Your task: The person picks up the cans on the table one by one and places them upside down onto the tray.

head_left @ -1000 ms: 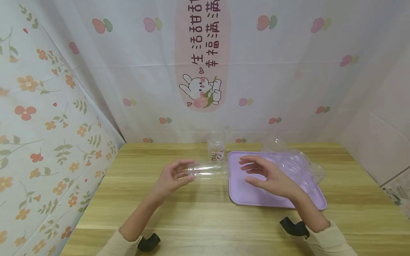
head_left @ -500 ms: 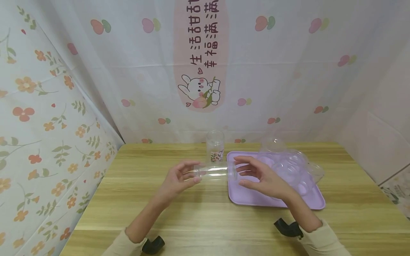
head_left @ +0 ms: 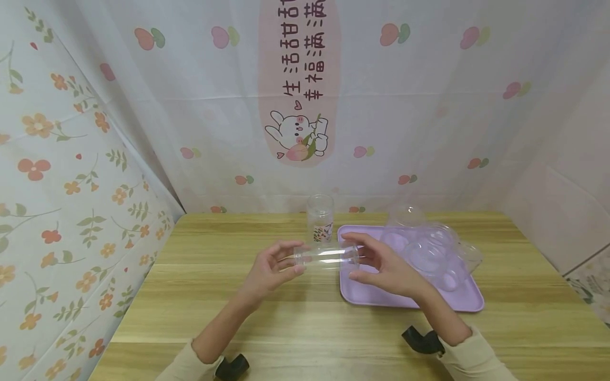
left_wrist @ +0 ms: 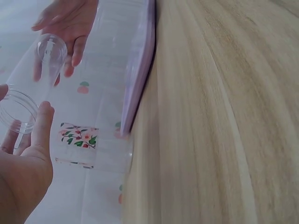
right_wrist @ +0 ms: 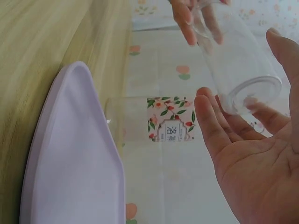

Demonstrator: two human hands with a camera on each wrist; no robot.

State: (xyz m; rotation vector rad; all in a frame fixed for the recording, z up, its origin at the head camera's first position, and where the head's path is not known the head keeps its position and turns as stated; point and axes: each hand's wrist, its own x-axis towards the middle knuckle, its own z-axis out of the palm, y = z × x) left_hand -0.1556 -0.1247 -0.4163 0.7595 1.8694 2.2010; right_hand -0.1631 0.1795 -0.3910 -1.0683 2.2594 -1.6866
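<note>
A clear cylindrical jar (head_left: pixel 329 256) without a lid lies sideways in the air above the table. My left hand (head_left: pixel 271 267) holds its threaded mouth end between thumb and fingers, as the left wrist view shows at the jar's neck (left_wrist: pixel 18 109). At the base end, my right hand (head_left: pixel 388 267) reaches round with its fingers spread. In the right wrist view those fingers are nearly straight beside the jar's base (right_wrist: pixel 257 91), and the thumb stands apart from it. Whether the fingertips touch the jar is hard to tell. Nothing shows inside it.
Behind the held jar, a second clear jar with a floral label (head_left: pixel 323 232) stands upright. A purple tray (head_left: pixel 371 293) lies to the right, with several clear round containers (head_left: pixel 426 256) heaped on and behind it. The wooden table (head_left: pixel 295 333) ends at a patterned curtain (head_left: pixel 214 106).
The left hand has carried the jar a little to the right. My right hand has moved left, bringing its fingers from a gap away to round the jar's base.
</note>
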